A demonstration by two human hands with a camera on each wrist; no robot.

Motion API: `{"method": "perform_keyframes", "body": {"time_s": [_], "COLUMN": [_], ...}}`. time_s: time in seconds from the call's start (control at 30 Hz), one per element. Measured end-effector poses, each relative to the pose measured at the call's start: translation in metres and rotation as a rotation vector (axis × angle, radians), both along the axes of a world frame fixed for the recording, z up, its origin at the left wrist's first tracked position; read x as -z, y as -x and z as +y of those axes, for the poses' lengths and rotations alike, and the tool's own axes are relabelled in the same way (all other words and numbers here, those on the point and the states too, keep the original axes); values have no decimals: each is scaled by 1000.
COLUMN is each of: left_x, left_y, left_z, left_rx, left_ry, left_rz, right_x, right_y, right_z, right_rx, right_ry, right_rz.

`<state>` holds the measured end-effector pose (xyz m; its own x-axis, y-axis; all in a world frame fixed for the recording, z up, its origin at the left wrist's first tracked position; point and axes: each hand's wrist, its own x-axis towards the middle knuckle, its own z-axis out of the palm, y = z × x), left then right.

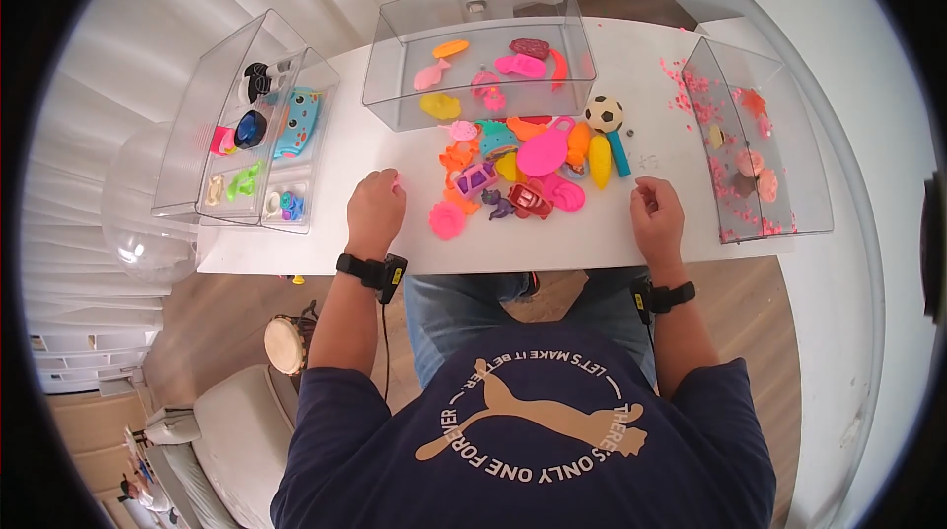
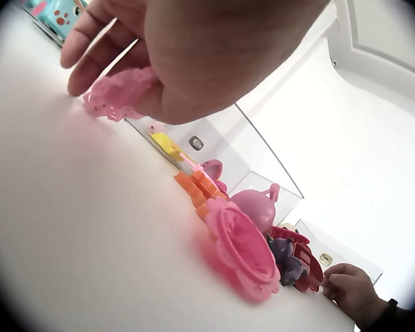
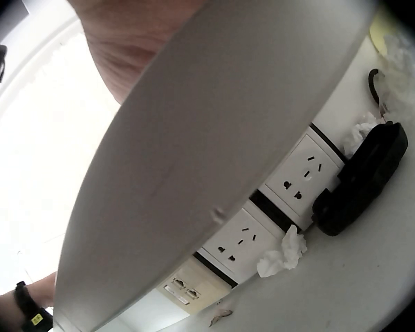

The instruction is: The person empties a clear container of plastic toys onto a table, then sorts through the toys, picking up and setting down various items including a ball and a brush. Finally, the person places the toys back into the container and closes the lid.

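Note:
My left hand (image 1: 377, 211) is over the table, left of the toy pile. Between its fingers and thumb it holds a pink, bumpy, frilly-edged piece (image 2: 121, 93), mostly hidden in the head view. Below and right of it in the left wrist view lies a pink flower-shaped toy (image 2: 243, 250). My right hand (image 1: 658, 218) rests loosely curled near the table's front edge, holding nothing visible. Nearest to it are a blue stick (image 1: 619, 153) and a yellow banana-shaped toy (image 1: 600, 162). A red toy car (image 1: 530, 201) and a small purple figure (image 1: 496, 204) lie mid-pile.
Clear bins stand on the table: a left bin (image 1: 178, 196) with sorted toys, a back bin (image 1: 390, 110) with several toys, and a right bin (image 1: 804, 218) with pink pieces. Pink bits scatter around the right bin. A soccer ball (image 1: 605, 114) sits behind the pile.

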<state>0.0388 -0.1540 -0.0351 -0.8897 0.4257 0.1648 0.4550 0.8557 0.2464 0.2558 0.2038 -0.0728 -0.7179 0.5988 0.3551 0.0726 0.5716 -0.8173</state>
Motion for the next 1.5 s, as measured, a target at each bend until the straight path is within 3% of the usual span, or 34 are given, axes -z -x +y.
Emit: {"method": "perform_keyframes", "body": {"time_s": [0.1, 0.2, 0.3, 0.4, 0.6, 0.7, 0.8, 0.9, 1.03, 1.13, 1.5], "left_x": [6, 1, -30, -54, -91, -93, -72, -49, -33, -23, -21], "left_y": [2, 8, 7, 9, 30, 33, 28, 21, 8, 18, 29], "left_z": [-5, -5, 9, 26, 76, 89, 76, 56, 58, 68, 101], "left_rx": [0, 2, -124, -70, 27, 21, 47, 115, 262, 454, 424], "left_ry": [-108, -235, -471, -681, -1018, -1073, -831, -487, -309, -205, 71], "left_rz": [79, -16, -479, -589, -582, -416, -239, -321, -218, 115, -28], "right_x": [0, 0, -1, -2, 0, 2, 1, -2, 1, 0, -2], "right_y": [0, 1, 1, 1, 1, 2, 0, 0, 1, 0, 1], "right_z": [0, -1, -1, -1, -1, 0, 0, 0, 0, -1, -1], "right_rx": [4, 6, 7, 9, 11, 8, 10, 5, 5, 8, 5], "right_ry": [-4, -8, -14, -13, -7, -15, -17, -22, -31, 4, -17], "right_rz": [6, 19, 14, 6, 21, 47, 42, 17, 17, 30, 12]}}
